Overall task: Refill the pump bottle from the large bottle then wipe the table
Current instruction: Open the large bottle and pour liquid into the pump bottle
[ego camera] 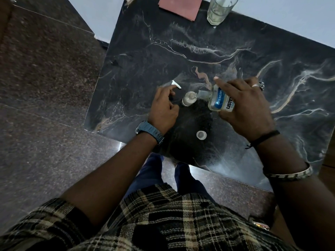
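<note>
The small pump bottle [188, 99] stands uncapped on the black marble table [145, 57], near its middle. My right hand [248, 107] grips the large clear bottle [218, 98] with the blue label, tilted sideways so its neck touches the small bottle's mouth. My left hand [163, 107] is just left of the small bottle, its fingers curled around the white pump head [176, 84], whose nozzle sticks out above the index finger. The large bottle's clear cap [201, 135] lies on the table closer to me.
A folded pink cloth [179, 7] lies at the table's far edge, with a tall drinking glass [220, 9] to its right. Dark speckled floor surrounds the table on the left and near sides. My legs are at the table's near edge.
</note>
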